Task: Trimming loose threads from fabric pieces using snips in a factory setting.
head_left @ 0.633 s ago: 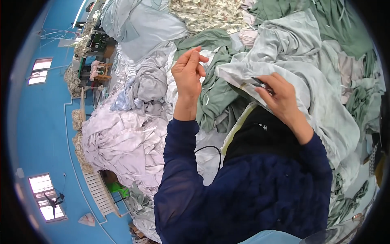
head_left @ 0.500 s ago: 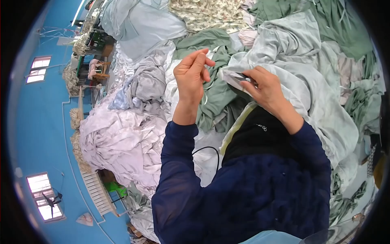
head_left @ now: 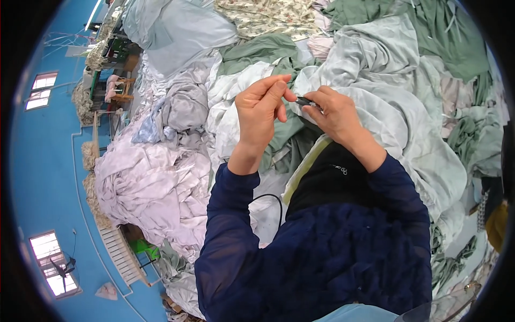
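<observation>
My right hand [head_left: 338, 114] is closed around small dark thread snips [head_left: 306, 101], their tips pointing left toward my other hand. My left hand [head_left: 258, 111] is raised with thumb and forefinger pinched; whatever it holds is too fine to make out. The snips' tips are close by the left fingertips, and I cannot tell whether they touch. Beneath both hands lie crumpled green cloth [head_left: 289, 137] and white cloth [head_left: 225, 91]. Pale grey-green fabric [head_left: 375, 96] spreads beside and beyond my right hand.
A large heap of pale pink fabric [head_left: 155, 174] lies to the left, with grey cloth [head_left: 185, 104] above it. Floral fabric [head_left: 268, 16] and dark green cloth [head_left: 445, 48] lie at the far side. A black cable [head_left: 276, 198] loops beside my body. A wooden stool [head_left: 124, 88] stands far left.
My right hand has moved left with the snips, bringing their tips up to the left fingers. My left hand has shifted slightly right and nearer. Some white cloth shows more beside it.
</observation>
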A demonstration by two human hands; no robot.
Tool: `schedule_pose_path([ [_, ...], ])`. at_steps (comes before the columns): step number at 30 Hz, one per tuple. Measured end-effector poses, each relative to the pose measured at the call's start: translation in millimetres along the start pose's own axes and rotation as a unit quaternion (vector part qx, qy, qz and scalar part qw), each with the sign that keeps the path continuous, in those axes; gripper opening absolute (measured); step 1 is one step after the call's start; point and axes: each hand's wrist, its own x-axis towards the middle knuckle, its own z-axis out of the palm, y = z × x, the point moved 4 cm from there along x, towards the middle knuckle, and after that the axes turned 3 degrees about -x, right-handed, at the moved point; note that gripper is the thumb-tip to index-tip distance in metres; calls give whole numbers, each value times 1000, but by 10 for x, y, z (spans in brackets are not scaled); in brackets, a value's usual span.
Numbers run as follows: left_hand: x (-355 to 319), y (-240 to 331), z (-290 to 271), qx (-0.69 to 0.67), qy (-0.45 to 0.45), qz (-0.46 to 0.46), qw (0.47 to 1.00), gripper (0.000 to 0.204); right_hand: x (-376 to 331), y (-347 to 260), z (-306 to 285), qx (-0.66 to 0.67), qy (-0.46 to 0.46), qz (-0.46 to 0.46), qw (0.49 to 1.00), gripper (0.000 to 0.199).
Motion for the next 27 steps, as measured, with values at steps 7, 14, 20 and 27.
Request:
schedule_pose_path([
  [7, -3, -39, -11, 2, -3, -5, 1000, 21, 2, -31, 6, -3, 6, -17, 1000, 22],
  [14, -17, -77, 1, 3, -1, -14, 1000, 21, -15, -4, 39, -16, 3, -30, 999, 19],
  [20, 12, -84, 50, 4, -1, -9, 1000, 21, -52, 105, -52, -21, 26, -24, 999, 19],
  [27, -109, -64, 154, 7, -24, -43, 999, 19, -641, 566, -1158, 4, 152, 99, 983, 27],
])
